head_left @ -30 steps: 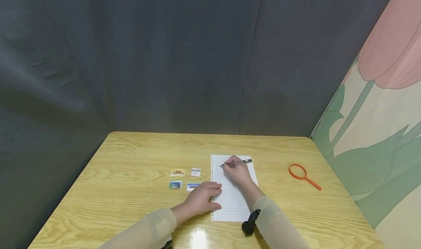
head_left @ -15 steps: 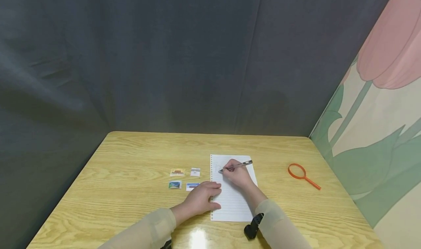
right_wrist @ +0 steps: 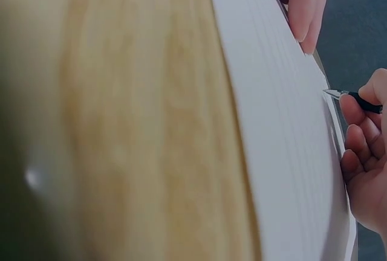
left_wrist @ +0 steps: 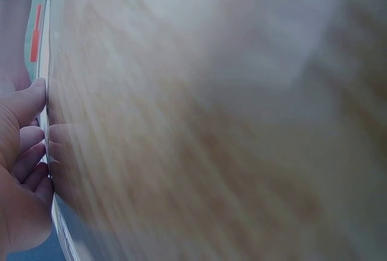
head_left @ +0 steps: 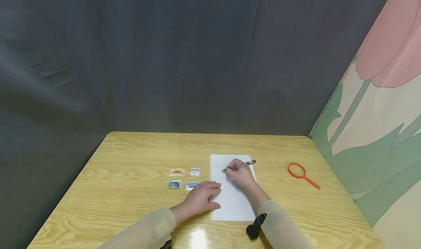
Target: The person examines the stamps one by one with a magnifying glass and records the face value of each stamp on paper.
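A lined sheet of paper (head_left: 231, 205) with punched holes down its left edge lies on the wooden table. My right hand (head_left: 241, 176) pinches a pen (head_left: 245, 164) with a dark grip, its tip at the upper part of the sheet. Faint pen strokes show left of the tip. In the right wrist view the pen's pointed tip (right_wrist: 331, 93) meets the paper beside the curled fingers. My left hand (head_left: 201, 198) rests on the sheet's left edge, fingers and thumb spread. Just beyond it lies a small blue-and-white stamp-like picture (head_left: 192, 186), partly covered by the hand.
More small pictures lie left of the paper: a yellow one (head_left: 177, 172), a pale one (head_left: 195, 172) and a green-blue one (head_left: 175, 184). An orange magnifying glass (head_left: 303, 175) lies on the right side of the table (head_left: 131, 157). A dark curtain (head_left: 184, 59) hangs behind.
My right hand has moved slightly down, and the pen tip has gone down, then right. More strokes show on the paper. My left hand has stayed in place.
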The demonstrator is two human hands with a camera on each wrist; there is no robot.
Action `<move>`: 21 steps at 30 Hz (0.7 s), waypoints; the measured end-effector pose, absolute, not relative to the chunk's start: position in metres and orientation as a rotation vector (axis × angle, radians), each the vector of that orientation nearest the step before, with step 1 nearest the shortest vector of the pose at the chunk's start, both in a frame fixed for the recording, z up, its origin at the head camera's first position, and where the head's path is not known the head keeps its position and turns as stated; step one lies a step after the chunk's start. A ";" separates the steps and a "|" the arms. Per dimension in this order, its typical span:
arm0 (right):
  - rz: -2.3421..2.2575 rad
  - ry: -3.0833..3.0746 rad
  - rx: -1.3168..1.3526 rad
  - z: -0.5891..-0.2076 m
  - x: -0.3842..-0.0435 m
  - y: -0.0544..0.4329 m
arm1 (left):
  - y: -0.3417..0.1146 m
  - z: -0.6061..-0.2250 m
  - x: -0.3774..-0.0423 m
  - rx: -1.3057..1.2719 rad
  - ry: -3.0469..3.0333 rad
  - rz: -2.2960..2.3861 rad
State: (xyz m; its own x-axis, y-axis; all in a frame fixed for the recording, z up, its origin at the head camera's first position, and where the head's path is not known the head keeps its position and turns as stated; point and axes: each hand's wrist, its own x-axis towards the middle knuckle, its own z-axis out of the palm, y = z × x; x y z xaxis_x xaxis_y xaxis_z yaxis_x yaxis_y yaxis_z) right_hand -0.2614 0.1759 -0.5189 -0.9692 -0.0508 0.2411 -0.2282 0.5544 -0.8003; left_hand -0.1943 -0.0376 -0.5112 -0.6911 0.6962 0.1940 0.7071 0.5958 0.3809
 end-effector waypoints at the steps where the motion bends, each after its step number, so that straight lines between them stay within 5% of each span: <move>1: 1.393 -2.589 0.225 -0.518 -0.262 0.176 | -0.038 -0.511 -0.194 -1.222 -2.785 -0.681; 21: 1.398 -2.621 0.162 -0.512 -0.270 0.176 | -0.037 -0.511 -0.195 -1.196 -2.802 -0.708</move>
